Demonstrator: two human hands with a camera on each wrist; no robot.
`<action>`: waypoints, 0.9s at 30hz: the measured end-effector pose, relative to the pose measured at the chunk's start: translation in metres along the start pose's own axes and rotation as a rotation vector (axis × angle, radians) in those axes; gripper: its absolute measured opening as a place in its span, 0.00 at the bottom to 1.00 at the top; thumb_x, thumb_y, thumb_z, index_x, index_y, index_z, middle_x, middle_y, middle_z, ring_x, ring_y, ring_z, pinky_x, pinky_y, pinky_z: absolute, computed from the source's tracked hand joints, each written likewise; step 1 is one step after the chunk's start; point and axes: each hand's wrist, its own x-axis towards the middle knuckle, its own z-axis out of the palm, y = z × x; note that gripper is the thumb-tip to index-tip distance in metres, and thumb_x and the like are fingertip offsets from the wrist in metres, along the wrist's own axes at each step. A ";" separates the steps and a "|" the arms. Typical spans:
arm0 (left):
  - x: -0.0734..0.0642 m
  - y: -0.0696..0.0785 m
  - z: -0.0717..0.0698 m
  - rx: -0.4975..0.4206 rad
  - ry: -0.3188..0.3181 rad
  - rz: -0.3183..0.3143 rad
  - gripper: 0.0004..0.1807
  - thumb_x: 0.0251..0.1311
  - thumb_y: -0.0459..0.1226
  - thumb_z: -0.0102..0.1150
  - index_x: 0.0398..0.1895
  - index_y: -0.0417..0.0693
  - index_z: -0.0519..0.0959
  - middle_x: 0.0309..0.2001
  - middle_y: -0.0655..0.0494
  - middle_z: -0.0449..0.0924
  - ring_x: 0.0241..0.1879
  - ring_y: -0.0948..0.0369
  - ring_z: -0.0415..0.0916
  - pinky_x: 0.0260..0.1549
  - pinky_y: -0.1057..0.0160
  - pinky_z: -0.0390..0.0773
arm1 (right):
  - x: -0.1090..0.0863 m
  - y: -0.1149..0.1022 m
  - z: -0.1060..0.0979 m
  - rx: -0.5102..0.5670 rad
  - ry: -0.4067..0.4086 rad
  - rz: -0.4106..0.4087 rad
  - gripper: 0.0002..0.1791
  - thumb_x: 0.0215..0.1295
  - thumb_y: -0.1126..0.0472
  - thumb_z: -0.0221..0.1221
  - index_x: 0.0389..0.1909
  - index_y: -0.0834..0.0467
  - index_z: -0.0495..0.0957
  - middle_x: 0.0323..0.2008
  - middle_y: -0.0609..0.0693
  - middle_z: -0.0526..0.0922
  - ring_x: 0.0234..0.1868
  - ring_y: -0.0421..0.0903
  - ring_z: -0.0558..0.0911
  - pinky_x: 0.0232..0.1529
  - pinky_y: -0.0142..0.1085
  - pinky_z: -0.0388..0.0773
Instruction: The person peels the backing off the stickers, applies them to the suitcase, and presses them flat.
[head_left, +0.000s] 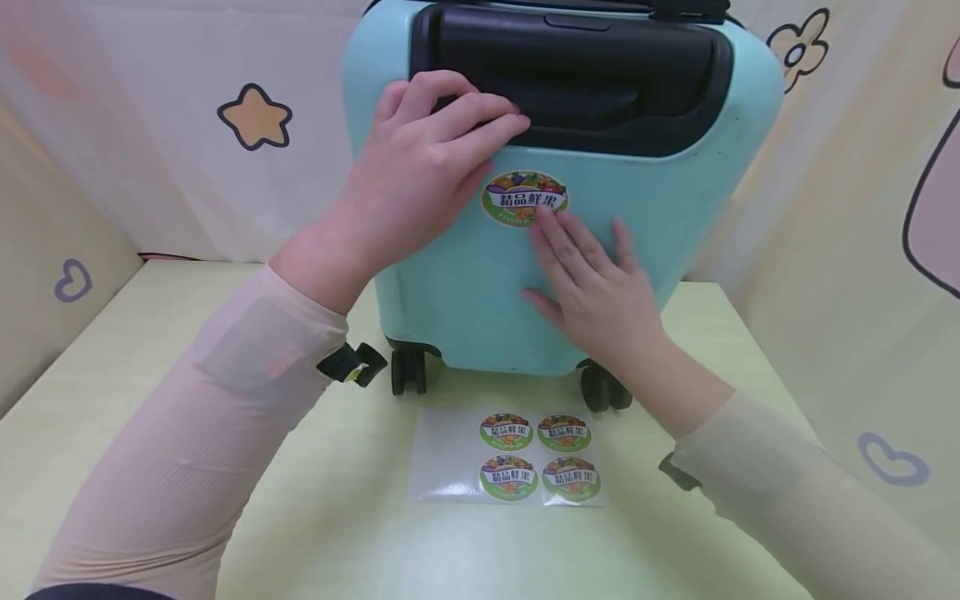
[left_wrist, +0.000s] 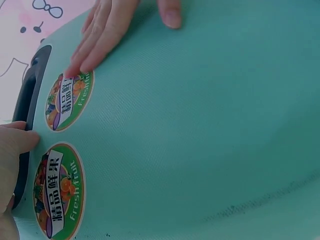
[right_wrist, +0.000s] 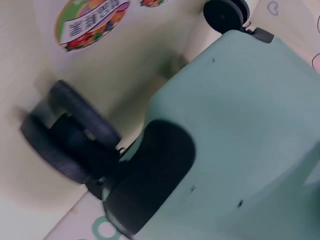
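Note:
A mint-green suitcase (head_left: 480, 300) with a black panel (head_left: 600, 75) stands upright on the table. My left hand (head_left: 431, 162) holds it at the panel's lower edge, fingers bent over the black part. My right hand (head_left: 600, 283) lies against the shell with straight fingers, its fingertips on the lower right rim of an oval fruit sticker (head_left: 517, 196). A second oval sticker (left_wrist: 59, 192) shows on the shell in the left wrist view, near my left hand; in the head view that hand hides it.
A sheet (head_left: 450, 458) with several oval stickers lies on the table (head_left: 315, 517) before the suitcase. Black wheels (head_left: 408, 371) carry the case. A patterned curtain (head_left: 165, 125) hangs behind and at the sides.

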 end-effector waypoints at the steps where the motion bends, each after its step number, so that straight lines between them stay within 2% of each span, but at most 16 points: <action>1: 0.001 0.001 0.000 -0.001 0.002 0.001 0.16 0.67 0.38 0.50 0.54 0.47 0.78 0.52 0.52 0.77 0.54 0.50 0.64 0.51 0.51 0.62 | -0.004 0.003 -0.001 -0.001 0.002 0.026 0.35 0.72 0.41 0.37 0.70 0.60 0.55 0.73 0.45 0.40 0.71 0.45 0.52 0.66 0.55 0.46; 4: 0.003 0.003 0.001 0.001 0.002 0.000 0.15 0.67 0.38 0.49 0.54 0.48 0.78 0.51 0.53 0.77 0.54 0.50 0.64 0.49 0.51 0.63 | -0.012 0.007 -0.005 -0.006 0.014 0.101 0.35 0.72 0.41 0.36 0.70 0.62 0.54 0.73 0.45 0.38 0.72 0.44 0.47 0.66 0.55 0.44; 6: 0.003 0.004 0.001 0.003 0.000 -0.006 0.15 0.67 0.38 0.49 0.54 0.48 0.79 0.51 0.52 0.77 0.53 0.50 0.64 0.49 0.51 0.63 | -0.013 0.005 -0.007 -0.019 0.028 0.110 0.36 0.72 0.41 0.37 0.70 0.63 0.54 0.73 0.46 0.37 0.72 0.45 0.46 0.66 0.55 0.45; 8: 0.003 0.004 0.001 0.004 0.000 -0.014 0.15 0.67 0.38 0.49 0.53 0.48 0.79 0.50 0.51 0.77 0.54 0.49 0.64 0.48 0.50 0.63 | -0.008 -0.001 -0.007 -0.036 0.033 0.068 0.36 0.71 0.42 0.39 0.69 0.63 0.55 0.73 0.48 0.39 0.71 0.46 0.49 0.65 0.55 0.47; 13: 0.002 0.004 0.000 0.012 0.001 -0.026 0.15 0.66 0.38 0.51 0.54 0.47 0.79 0.50 0.49 0.77 0.54 0.48 0.64 0.48 0.49 0.63 | 0.020 -0.022 -0.003 -0.042 -0.050 -0.076 0.36 0.68 0.43 0.48 0.70 0.60 0.55 0.71 0.52 0.52 0.70 0.48 0.54 0.66 0.54 0.46; 17: 0.000 0.003 -0.001 0.022 -0.005 -0.023 0.16 0.66 0.37 0.51 0.54 0.48 0.79 0.51 0.49 0.77 0.54 0.47 0.63 0.47 0.48 0.64 | 0.034 -0.027 0.002 -0.067 -0.110 -0.107 0.35 0.68 0.43 0.48 0.71 0.57 0.55 0.70 0.50 0.57 0.70 0.46 0.53 0.67 0.52 0.45; 20: -0.001 0.003 0.000 0.018 0.006 -0.010 0.15 0.66 0.37 0.51 0.54 0.49 0.79 0.50 0.49 0.77 0.54 0.47 0.63 0.47 0.48 0.64 | 0.032 -0.022 0.002 -0.066 -0.108 -0.095 0.35 0.69 0.42 0.46 0.71 0.56 0.53 0.71 0.48 0.54 0.71 0.44 0.52 0.67 0.51 0.44; 22: 0.000 0.002 0.001 0.010 0.013 -0.002 0.15 0.66 0.37 0.51 0.54 0.48 0.79 0.50 0.49 0.77 0.54 0.47 0.63 0.47 0.49 0.64 | 0.026 -0.015 0.002 -0.056 -0.078 -0.075 0.35 0.69 0.42 0.44 0.71 0.56 0.53 0.72 0.47 0.48 0.71 0.44 0.52 0.67 0.52 0.45; 27: 0.002 0.003 0.001 0.008 0.004 -0.013 0.16 0.66 0.39 0.51 0.54 0.49 0.79 0.50 0.49 0.77 0.54 0.48 0.63 0.49 0.50 0.64 | 0.009 0.000 -0.001 -0.027 0.021 0.034 0.39 0.70 0.40 0.42 0.73 0.56 0.45 0.73 0.43 0.34 0.72 0.42 0.44 0.66 0.54 0.45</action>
